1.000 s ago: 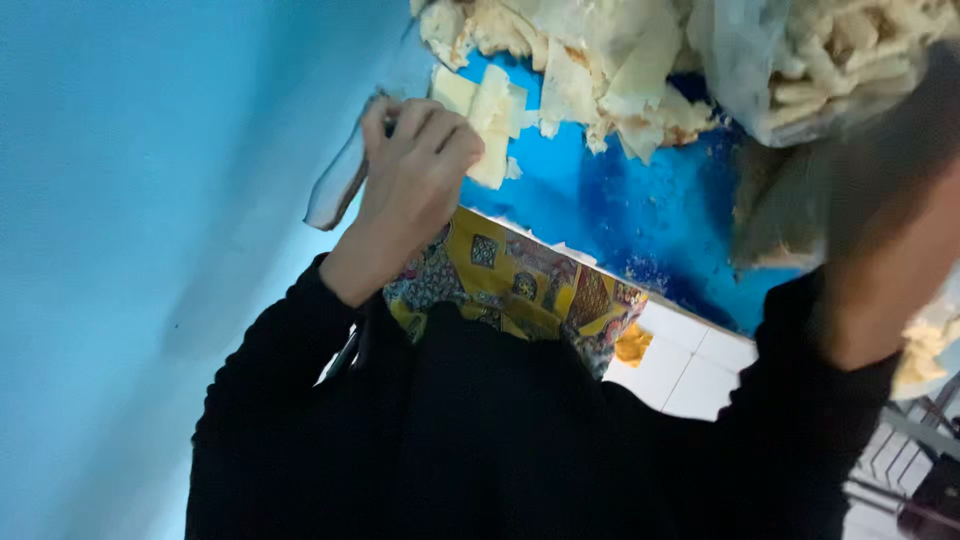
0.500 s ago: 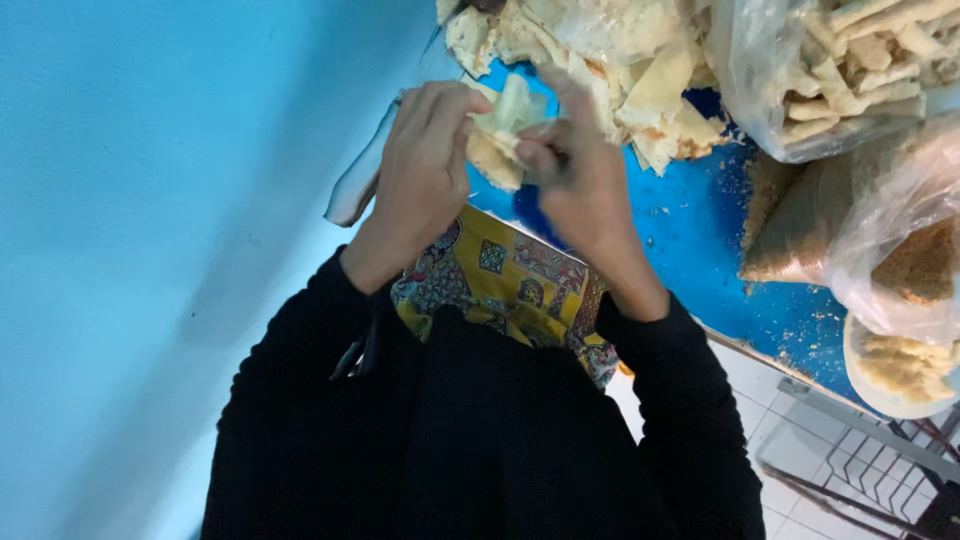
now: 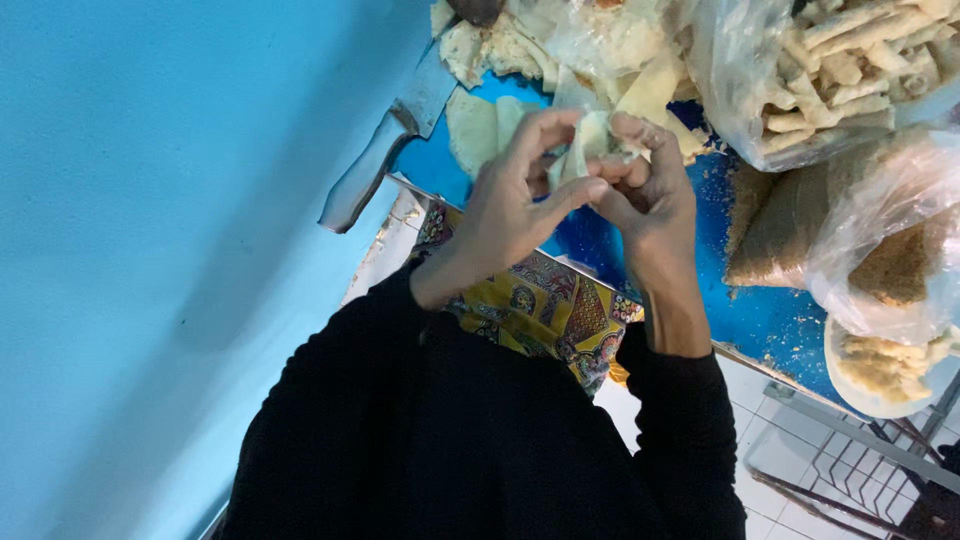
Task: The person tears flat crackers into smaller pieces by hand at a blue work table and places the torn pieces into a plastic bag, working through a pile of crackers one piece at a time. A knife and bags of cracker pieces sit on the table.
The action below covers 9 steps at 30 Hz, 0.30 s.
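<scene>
Both hands meet in the upper middle of the frame, over a blue table [image 3: 760, 320]. The left hand [image 3: 505, 205] has thumb and forefinger pinched on a thin pale sheet of dough [image 3: 590, 140]. The right hand [image 3: 650, 195] is curled in from the other side, fingertips pressed on the same sheet, knuckles touching the left thumb. The sheet stands between the fingers, partly folded; how far it is folded cannot be told.

Black sleeves [image 3: 420, 430] run down to the lower edge of the frame. A patterned yellow cloth [image 3: 545, 310] hangs at the table's near edge, below the wrists.

Upper left of the hands, a cleaver [image 3: 385, 150] lies across the table's edge, its handle out over the edge. Flat pale dough pieces [image 3: 475, 125] lie just beside the blade. Upper right: a clear plastic bag of pale strips [image 3: 850, 70]. Right edge: another bag with brown crumbs [image 3: 890, 260], and under it a white plate [image 3: 880, 375] of crumbly filling. Blue wall [image 3: 160, 250] fills the left side.
</scene>
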Motion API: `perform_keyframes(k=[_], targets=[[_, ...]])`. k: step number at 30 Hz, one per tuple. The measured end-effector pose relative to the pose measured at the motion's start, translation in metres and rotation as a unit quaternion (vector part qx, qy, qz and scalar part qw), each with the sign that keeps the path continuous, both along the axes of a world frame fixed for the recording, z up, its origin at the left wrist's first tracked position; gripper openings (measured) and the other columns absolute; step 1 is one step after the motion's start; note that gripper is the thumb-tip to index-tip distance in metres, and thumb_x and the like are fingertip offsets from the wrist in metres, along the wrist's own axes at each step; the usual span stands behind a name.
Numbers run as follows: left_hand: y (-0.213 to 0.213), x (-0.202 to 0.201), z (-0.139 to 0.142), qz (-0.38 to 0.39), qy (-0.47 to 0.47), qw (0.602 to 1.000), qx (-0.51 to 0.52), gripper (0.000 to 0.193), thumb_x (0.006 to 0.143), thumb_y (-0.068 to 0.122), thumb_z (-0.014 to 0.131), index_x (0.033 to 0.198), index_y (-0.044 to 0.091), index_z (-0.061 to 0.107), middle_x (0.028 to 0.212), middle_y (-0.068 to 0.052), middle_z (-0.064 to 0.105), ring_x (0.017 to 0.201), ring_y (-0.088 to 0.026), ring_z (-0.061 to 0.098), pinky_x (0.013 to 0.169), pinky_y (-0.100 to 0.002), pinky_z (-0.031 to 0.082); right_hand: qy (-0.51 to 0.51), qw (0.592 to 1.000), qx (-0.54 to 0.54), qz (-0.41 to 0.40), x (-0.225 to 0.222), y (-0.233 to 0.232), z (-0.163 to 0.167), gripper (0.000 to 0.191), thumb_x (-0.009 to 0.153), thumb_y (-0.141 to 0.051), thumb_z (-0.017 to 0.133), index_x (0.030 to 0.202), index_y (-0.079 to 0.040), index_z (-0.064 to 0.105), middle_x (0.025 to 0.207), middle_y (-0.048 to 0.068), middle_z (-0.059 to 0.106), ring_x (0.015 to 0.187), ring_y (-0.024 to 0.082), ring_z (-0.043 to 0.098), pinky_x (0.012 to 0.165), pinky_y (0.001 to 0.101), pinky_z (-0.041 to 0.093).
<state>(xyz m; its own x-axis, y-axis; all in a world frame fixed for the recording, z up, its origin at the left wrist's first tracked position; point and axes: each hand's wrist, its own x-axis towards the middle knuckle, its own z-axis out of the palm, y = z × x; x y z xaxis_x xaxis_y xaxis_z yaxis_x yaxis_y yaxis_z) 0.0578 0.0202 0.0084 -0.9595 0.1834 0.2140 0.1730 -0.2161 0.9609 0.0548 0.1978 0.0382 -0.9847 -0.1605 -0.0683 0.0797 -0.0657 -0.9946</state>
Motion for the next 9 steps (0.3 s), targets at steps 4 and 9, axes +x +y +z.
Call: perform_keyframes(k=[4,9], targets=[[0.022,0.008,-0.001,0.000,-0.042,0.999,-0.022,0.046,0.111,0.008,0.055,0.154,0.004,0.041,0.143,-0.024,0.069,0.117,-0.021,0.075,0.097,-0.032,0.063,-0.004,0.999,-0.001,-0.046,0.011,0.016,0.003,0.052,0.097,0.013,0.062,0.143,-0.002,0.045,0.109,0.014,0.075,0.100,0.020,0.073,0.093,0.0331,0.060],[0.040,0.023,-0.006,-0.005,0.080,0.993,-0.091,0.055,0.114,0.002,0.045,0.164,0.008,0.025,0.158,-0.028,0.050,0.146,-0.035,0.055,0.117,-0.041,0.053,0.070,0.992,-0.021,-0.103,0.026,0.021,-0.010,0.054,0.101,0.013,0.069,0.146,-0.003,0.044,0.113,0.013,0.072,0.102,0.019,0.071,0.096,0.0341,0.060]])
